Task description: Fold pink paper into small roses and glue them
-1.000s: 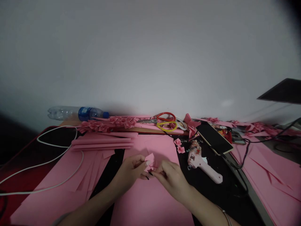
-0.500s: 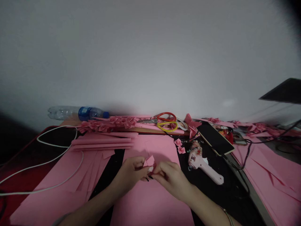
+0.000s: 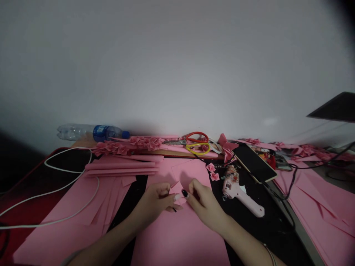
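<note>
A small folded piece of pink paper (image 3: 177,186) is pinched between the thumb and fingers of my left hand (image 3: 156,199), one flap standing up at its top. My right hand (image 3: 203,205) has its fingers curled, with the dark-nailed thumb against the paper's right edge. Both hands are over a large pink sheet (image 3: 180,236) lying in front of me. Two small folded paper flowers (image 3: 212,172) lie beyond my right hand, and a pink glue gun (image 3: 240,192) rests to its right.
Scissors (image 3: 198,143) with red and yellow handles lie at the back beside paper flower strands (image 3: 130,145). A plastic bottle (image 3: 91,133) lies behind, left. Stacked pink paper (image 3: 63,214) and a white cable (image 3: 41,199) are left. A phone (image 3: 255,162) and black cables (image 3: 291,184) lie right.
My right hand has shifted slightly, its thumb moving up to the paper's right edge so the dark nail shows. My left hand keeps its pinch, and the paper shows a different fold.
</note>
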The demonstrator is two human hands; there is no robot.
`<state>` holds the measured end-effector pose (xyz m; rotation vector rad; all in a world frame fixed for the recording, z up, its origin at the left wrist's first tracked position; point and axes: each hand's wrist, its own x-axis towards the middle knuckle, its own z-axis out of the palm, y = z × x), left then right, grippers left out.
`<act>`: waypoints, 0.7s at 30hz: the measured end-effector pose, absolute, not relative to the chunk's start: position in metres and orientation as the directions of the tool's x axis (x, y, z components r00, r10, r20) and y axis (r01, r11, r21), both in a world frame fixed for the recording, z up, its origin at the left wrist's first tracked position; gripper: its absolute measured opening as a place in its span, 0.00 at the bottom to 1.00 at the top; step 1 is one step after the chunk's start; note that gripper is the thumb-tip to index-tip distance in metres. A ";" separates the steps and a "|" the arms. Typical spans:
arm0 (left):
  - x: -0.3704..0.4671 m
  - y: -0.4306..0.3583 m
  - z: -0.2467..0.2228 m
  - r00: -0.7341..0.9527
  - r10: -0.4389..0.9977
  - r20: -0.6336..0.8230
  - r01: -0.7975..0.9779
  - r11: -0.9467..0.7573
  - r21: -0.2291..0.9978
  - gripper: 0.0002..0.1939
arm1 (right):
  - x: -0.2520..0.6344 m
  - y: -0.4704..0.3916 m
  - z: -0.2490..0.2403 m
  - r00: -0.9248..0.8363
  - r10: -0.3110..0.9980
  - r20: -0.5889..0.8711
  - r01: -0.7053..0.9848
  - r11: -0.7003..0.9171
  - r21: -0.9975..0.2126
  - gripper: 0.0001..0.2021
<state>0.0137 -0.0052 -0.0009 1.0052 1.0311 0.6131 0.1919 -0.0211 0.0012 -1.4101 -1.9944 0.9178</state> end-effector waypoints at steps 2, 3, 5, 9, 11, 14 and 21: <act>0.013 -0.005 -0.001 0.419 0.813 -0.405 0.020 0.437 0.899 0.21 | 0.192 -0.020 0.003 -0.307 0.951 0.030 0.578 0.211 -0.789 0.09; 0.012 -0.005 -0.001 0.422 0.813 -0.402 0.014 0.437 0.899 0.22 | 0.193 -0.020 0.004 -0.335 0.942 0.028 0.571 0.226 -0.789 0.10; 0.012 -0.005 -0.002 0.426 0.808 -0.407 0.013 0.444 0.896 0.22 | 0.195 -0.018 0.004 -0.424 0.905 0.026 0.553 0.281 -0.784 0.13; 0.013 -0.006 -0.004 0.430 0.798 -0.422 0.013 0.462 0.887 0.24 | 0.198 -0.016 0.000 -0.506 0.863 0.019 0.525 0.325 -0.787 0.17; 0.013 -0.005 -0.004 0.432 0.796 -0.424 0.010 0.466 0.885 0.25 | 0.199 -0.016 -0.001 -0.504 0.864 0.011 0.522 0.315 -0.793 0.17; 0.014 -0.005 -0.004 0.432 0.792 -0.432 0.018 0.471 0.882 0.25 | 0.198 -0.017 -0.003 -0.502 0.865 0.008 0.526 0.313 -0.791 0.17; 0.013 -0.004 -0.003 0.433 0.786 -0.441 0.008 0.486 0.874 0.26 | 0.196 -0.016 -0.003 -0.497 0.867 0.043 0.528 0.342 -0.778 0.16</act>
